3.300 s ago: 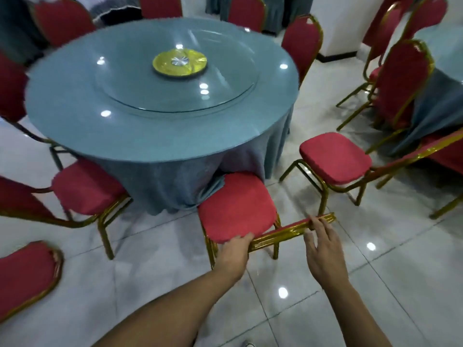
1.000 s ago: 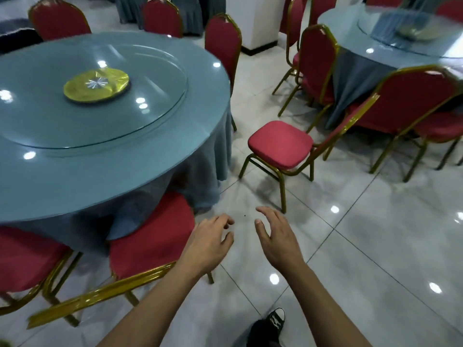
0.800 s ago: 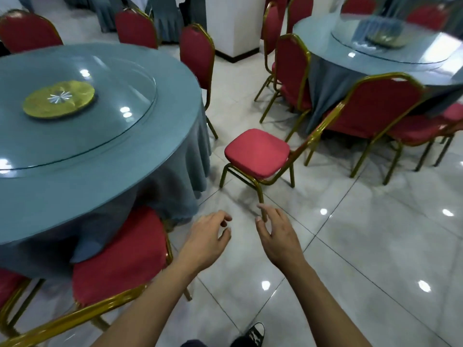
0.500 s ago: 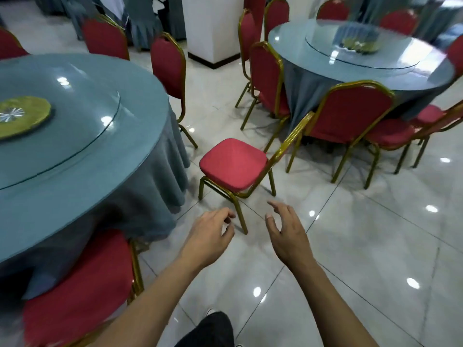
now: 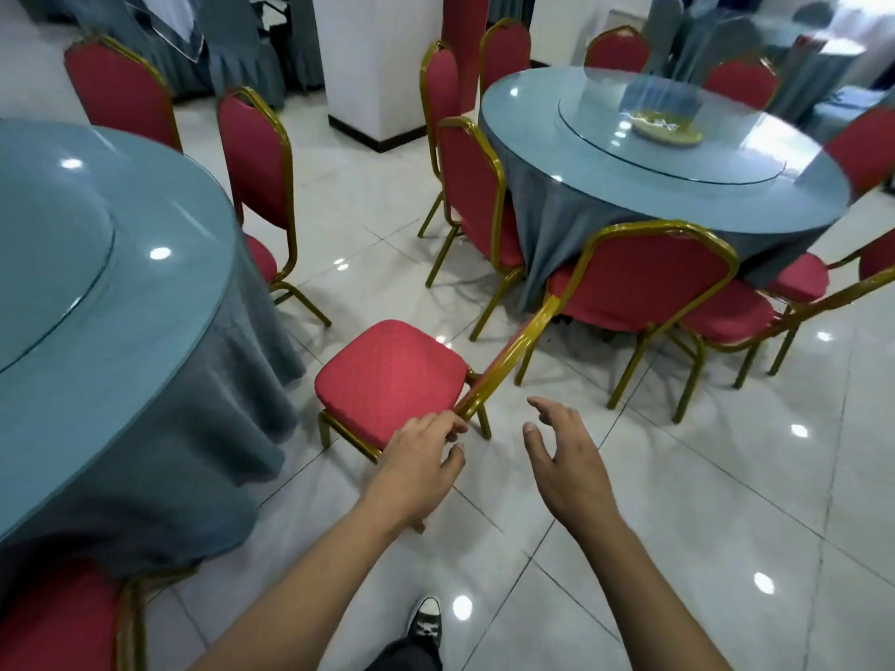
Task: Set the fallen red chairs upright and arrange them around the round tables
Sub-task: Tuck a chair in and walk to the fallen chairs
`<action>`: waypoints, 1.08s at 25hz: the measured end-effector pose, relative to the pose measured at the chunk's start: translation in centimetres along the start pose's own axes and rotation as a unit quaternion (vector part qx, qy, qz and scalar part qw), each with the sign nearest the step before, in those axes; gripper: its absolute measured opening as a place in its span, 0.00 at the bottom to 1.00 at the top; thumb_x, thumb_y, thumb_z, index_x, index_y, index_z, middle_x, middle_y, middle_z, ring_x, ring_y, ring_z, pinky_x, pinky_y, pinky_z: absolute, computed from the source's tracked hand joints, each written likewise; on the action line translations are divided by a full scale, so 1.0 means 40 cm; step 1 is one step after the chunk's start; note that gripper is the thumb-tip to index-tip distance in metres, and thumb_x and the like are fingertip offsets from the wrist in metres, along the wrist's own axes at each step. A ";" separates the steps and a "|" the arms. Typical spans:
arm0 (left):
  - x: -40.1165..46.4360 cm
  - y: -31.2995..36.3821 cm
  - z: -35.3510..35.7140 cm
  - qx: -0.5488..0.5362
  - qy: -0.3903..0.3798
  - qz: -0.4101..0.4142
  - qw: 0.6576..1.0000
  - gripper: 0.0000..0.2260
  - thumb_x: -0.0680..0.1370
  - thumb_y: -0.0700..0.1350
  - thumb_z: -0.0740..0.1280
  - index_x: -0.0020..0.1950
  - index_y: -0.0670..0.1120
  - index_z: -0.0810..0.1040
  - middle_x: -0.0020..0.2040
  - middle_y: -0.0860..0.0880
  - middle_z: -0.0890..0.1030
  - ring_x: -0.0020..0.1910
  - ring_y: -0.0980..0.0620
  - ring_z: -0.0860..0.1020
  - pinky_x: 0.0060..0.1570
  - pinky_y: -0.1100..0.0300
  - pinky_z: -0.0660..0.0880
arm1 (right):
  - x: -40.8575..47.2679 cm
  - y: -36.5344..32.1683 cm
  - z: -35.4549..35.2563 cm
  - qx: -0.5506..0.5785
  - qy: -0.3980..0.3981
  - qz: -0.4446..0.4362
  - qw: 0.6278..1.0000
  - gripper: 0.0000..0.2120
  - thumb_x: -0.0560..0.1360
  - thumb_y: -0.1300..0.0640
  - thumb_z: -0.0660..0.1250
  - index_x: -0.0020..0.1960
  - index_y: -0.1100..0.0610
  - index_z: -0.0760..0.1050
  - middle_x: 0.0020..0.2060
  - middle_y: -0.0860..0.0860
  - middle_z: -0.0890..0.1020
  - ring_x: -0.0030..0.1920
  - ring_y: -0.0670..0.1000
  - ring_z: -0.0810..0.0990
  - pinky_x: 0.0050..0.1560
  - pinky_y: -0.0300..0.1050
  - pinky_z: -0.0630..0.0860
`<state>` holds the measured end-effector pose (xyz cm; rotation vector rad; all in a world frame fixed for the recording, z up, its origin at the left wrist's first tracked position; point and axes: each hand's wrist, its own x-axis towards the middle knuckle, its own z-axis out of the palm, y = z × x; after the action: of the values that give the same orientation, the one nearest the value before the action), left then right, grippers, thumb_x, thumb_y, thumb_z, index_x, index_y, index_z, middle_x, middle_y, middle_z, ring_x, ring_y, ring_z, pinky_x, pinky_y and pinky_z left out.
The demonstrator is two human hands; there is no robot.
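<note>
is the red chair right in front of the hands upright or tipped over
Upright. The chair has its seat level and facing up, with its gold legs on the floor; the backrest edge rises toward the right.

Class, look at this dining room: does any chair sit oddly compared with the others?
Yes. The chair between the two tables stands out in the aisle, angled and not tucked in. The left hand reaches for its back.

Bare floor (image 5: 726, 501) lies right; red chair (image 5: 387, 380) blocks ahead, table (image 5: 121, 355) left
</note>
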<state>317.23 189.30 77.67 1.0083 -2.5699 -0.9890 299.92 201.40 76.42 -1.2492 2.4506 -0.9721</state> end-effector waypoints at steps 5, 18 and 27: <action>0.205 0.027 0.013 0.004 0.019 0.003 1.000 0.09 0.82 0.49 0.63 0.62 0.55 0.74 0.56 0.57 0.77 0.54 0.56 0.72 0.56 0.59 0.72 | 0.202 0.056 -0.034 0.001 -0.011 -0.002 1.000 0.17 0.83 0.48 0.60 0.71 0.44 0.69 0.64 0.44 0.74 0.65 0.44 0.73 0.61 0.41 0.70; 0.491 0.054 0.260 -0.069 0.005 -0.254 0.965 0.13 0.81 0.65 0.54 0.57 0.61 0.71 0.51 0.58 0.77 0.49 0.58 0.75 0.55 0.53 0.76 | 0.779 0.350 0.027 -0.056 -0.132 -0.128 0.981 0.17 0.82 0.48 0.60 0.70 0.49 0.70 0.66 0.47 0.72 0.66 0.52 0.72 0.66 0.51 0.71; 0.498 0.161 0.338 -0.045 0.151 -0.446 0.881 0.29 0.72 0.78 0.53 0.52 0.58 0.79 0.43 0.58 0.80 0.41 0.61 0.77 0.40 0.62 0.72 | 0.866 0.458 0.077 -0.011 -0.251 -0.221 0.942 0.34 0.81 0.35 0.39 0.80 0.51 0.59 0.80 0.55 0.57 0.80 0.54 0.49 0.79 0.54 0.46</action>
<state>293.45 186.43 70.75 2.1894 -1.7375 -0.9811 268.47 180.51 65.50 -1.8373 1.8305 -0.6036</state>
